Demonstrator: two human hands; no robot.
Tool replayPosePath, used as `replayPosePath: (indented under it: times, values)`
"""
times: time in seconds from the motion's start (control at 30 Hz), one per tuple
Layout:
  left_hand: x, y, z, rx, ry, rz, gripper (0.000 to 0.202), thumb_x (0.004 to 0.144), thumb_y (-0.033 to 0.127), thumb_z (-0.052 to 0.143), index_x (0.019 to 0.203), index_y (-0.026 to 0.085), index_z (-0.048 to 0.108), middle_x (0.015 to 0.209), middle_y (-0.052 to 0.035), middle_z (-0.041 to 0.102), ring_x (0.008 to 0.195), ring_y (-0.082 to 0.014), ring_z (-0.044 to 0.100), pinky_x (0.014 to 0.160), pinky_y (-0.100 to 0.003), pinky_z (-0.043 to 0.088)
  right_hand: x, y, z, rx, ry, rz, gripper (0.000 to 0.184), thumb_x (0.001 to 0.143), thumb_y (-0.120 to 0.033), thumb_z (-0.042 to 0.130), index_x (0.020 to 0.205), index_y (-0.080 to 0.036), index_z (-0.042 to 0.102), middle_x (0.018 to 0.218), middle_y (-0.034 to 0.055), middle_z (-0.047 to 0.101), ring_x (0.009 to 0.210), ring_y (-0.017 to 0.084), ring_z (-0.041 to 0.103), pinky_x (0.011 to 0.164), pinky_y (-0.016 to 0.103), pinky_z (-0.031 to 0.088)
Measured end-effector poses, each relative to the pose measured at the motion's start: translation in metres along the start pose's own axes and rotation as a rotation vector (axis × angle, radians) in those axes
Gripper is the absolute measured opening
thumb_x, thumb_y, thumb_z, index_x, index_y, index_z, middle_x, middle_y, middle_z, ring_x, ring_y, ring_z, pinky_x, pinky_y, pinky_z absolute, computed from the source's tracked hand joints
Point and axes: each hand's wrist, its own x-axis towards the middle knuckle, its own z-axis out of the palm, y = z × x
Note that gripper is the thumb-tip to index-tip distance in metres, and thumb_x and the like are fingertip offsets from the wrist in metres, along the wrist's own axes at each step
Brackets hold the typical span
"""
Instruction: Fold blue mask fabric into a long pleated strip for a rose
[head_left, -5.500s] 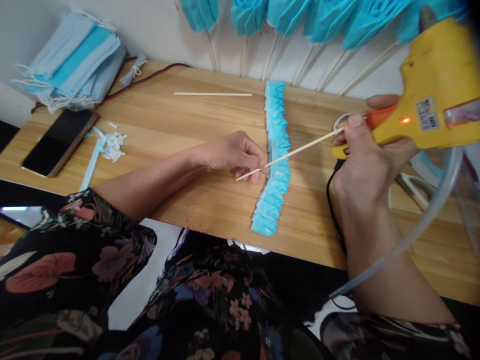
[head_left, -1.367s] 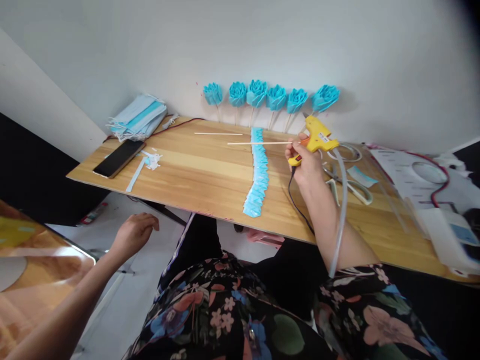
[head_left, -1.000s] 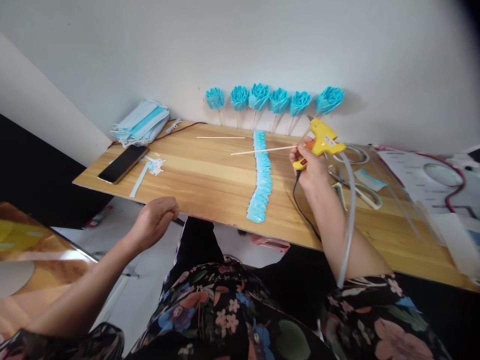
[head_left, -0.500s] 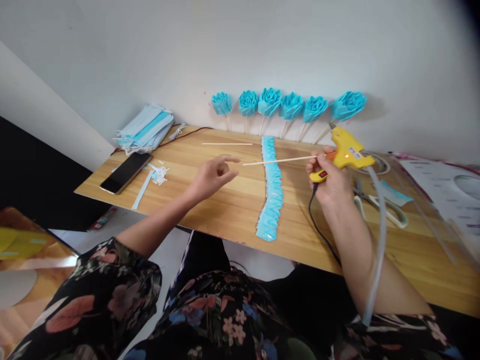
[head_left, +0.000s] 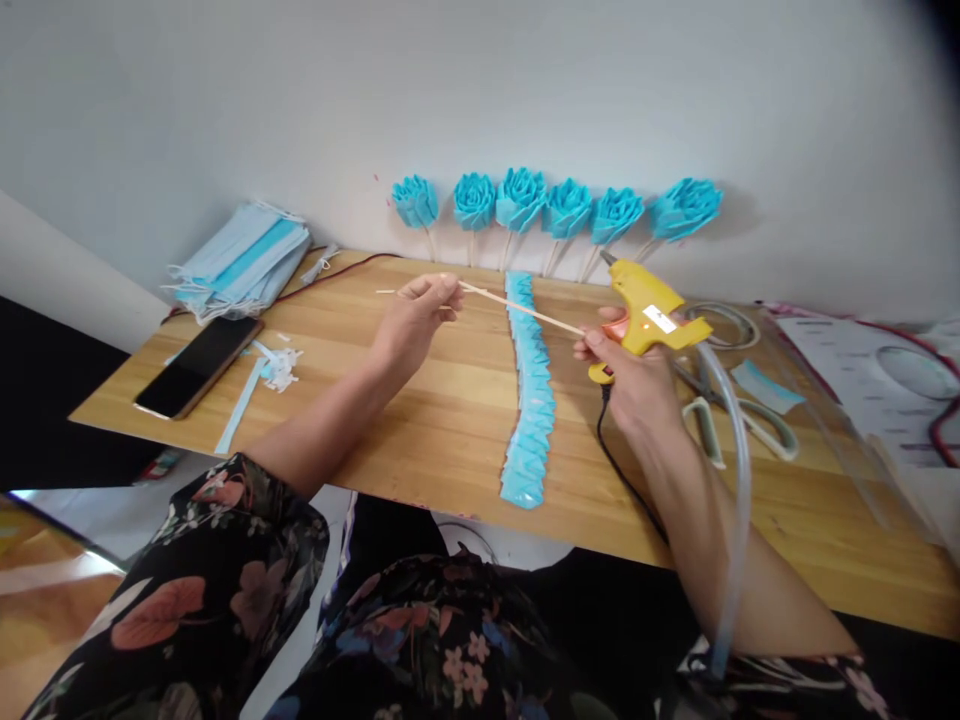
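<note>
My left hand [head_left: 411, 318] is closed in a pinch on the left end of a thin wooden stick [head_left: 525, 308]. The stick slants across to my right hand [head_left: 626, 372], which grips a yellow glue gun [head_left: 651, 316] and also touches the stick's right end. Under the stick, a long strip of folded blue mask fabric [head_left: 531, 390] lies flat on the wooden table [head_left: 420, 440], running from the back toward the front edge.
Several blue fabric roses [head_left: 521, 197] on sticks lean on the wall. A stack of face masks [head_left: 240, 258], a phone [head_left: 196, 365] and cut scraps [head_left: 277, 366] lie at the left. Another stick [head_left: 386, 292] lies behind my left hand. Scissors [head_left: 739, 425] and a clear tube [head_left: 731, 470] are at the right.
My left hand rose from below the table edge, reached over the table and pinched the stick's free end. The right hand kept the glue gun and stick, shifting slightly.
</note>
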Motion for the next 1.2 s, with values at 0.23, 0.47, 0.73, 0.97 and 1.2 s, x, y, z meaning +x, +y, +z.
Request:
replayPosePath:
  times: [0.23, 0.47, 0.73, 0.97, 1.2]
  values:
    - [0.002, -0.011, -0.012, -0.236, 0.087, -0.210, 0.013, 0.086, 0.027, 0.073, 0.081, 0.017, 0.065, 0.073, 0.0035, 0.068, 0.063, -0.0049, 0.063, 0.057, -0.015, 0.046, -0.007, -0.004, 0.001, -0.057, -0.096, 0.096, 0.037, 0.064, -0.033, 0.085, 0.095, -0.024, 0.068, 0.081, -0.0018, 0.076, 0.065, 0.014, 0.070, 0.062, 0.027, 0.059]
    - [0.010, -0.017, -0.022, -0.103, 0.056, -0.167, 0.015, 0.089, 0.033, 0.068, 0.081, 0.020, 0.064, 0.078, 0.0017, 0.070, 0.067, -0.0065, 0.064, 0.058, -0.017, 0.048, -0.006, -0.006, -0.001, 0.012, -0.104, 0.141, 0.035, 0.067, -0.033, 0.084, 0.097, -0.025, 0.068, 0.075, -0.0033, 0.074, 0.066, 0.013, 0.070, 0.060, 0.025, 0.059]
    - [0.012, -0.024, -0.030, 0.119, -0.021, -0.020, 0.021, 0.091, 0.044, 0.063, 0.085, 0.024, 0.065, 0.076, -0.0006, 0.069, 0.072, -0.0109, 0.066, 0.058, -0.022, 0.049, -0.007, -0.007, 0.001, 0.022, -0.105, 0.123, 0.034, 0.065, -0.029, 0.085, 0.094, -0.025, 0.069, 0.076, -0.0042, 0.072, 0.064, 0.011, 0.067, 0.061, 0.024, 0.059]
    - [0.008, -0.019, -0.020, 0.014, -0.006, -0.067, 0.025, 0.092, 0.048, 0.062, 0.092, 0.024, 0.066, 0.086, -0.0014, 0.071, 0.073, -0.0100, 0.065, 0.063, -0.022, 0.051, -0.007, -0.004, -0.001, -0.003, -0.115, 0.109, 0.037, 0.062, -0.027, 0.088, 0.094, -0.023, 0.070, 0.068, -0.0047, 0.068, 0.058, 0.009, 0.062, 0.055, 0.020, 0.054]
    - [-0.003, -0.009, -0.002, -0.088, -0.133, -0.032, 0.025, 0.090, 0.046, 0.066, 0.090, 0.021, 0.063, 0.098, -0.0043, 0.071, 0.094, -0.0147, 0.069, 0.083, -0.029, 0.055, -0.010, -0.002, 0.002, -0.063, -0.174, 0.137, 0.042, 0.057, -0.031, 0.091, 0.093, -0.021, 0.070, 0.067, -0.0033, 0.068, 0.054, 0.010, 0.060, 0.053, 0.022, 0.054]
